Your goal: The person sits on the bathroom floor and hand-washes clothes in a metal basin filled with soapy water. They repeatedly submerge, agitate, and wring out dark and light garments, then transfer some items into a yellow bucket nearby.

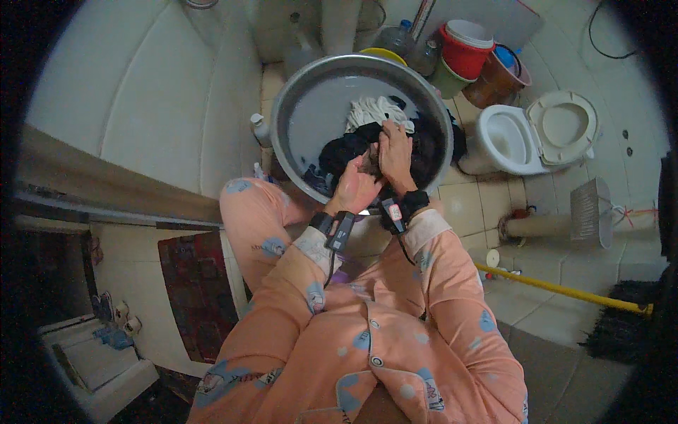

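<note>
A large round metal basin (pixel 280 153) stands before me, with greyish water (pixel 318 108) in it. Wet dark garments (pixel 341 148) lie along its near side and right side, beside a bunched white cloth (pixel 371 112). My left hand (pixel 356 185) is curled round a piece of dark cloth (pixel 372 159) over the near part of the basin. On the same cloth, from the right, my right hand (pixel 396 153) presses with its fingers bent over it. The palms face each other, and part of the cloth between them is hidden.
A white pump bottle (pixel 259 128) stands left of the basin. Stacked buckets (pixel 466 50) and plastic bottles (pixel 394 38) are behind it. The toilet (pixel 508 139) is at the right, its lid raised. A yellow-handled broom (pixel 561 290) lies at lower right; a dark red mat (pixel 197 294) is at left.
</note>
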The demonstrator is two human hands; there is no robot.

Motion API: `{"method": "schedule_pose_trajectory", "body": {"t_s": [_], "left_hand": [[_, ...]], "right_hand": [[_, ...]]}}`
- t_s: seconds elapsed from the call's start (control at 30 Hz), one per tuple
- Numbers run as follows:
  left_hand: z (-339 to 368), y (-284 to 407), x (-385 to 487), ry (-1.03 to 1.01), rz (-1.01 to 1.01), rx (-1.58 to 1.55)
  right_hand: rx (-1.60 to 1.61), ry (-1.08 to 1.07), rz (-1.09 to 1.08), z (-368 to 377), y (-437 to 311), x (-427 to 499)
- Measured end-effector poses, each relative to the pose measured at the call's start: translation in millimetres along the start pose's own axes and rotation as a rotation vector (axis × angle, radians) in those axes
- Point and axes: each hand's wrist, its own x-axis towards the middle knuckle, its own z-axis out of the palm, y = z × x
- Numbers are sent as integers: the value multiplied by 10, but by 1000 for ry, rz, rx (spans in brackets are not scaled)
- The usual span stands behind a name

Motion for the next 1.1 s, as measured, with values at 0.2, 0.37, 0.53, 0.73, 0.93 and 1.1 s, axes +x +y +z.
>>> {"method": "schedule_pose_trajectory", "body": {"t_s": [0.2,0.37,0.53,0.73,0.93,1.1], "left_hand": [[-95,11,-60,142,79,-15],[-79,-61,-19,79,-72,49],[-70,-24,-59,86,-26,34],[-92,-6,-67,103,8,39],[-38,-40,-40,112,-47,-4],[-48,48,-108,116,106,97]], "right_hand": [[320,-273,-111,35,-358,-637],[109,-144,-119,-48,-93,-151],[472,-105,33,34,-116,-300],[260,-165,-219,66,-277,-600],[125,55,-61,87,3,-110],[337,-201,-215,170,-309,-639]]}}
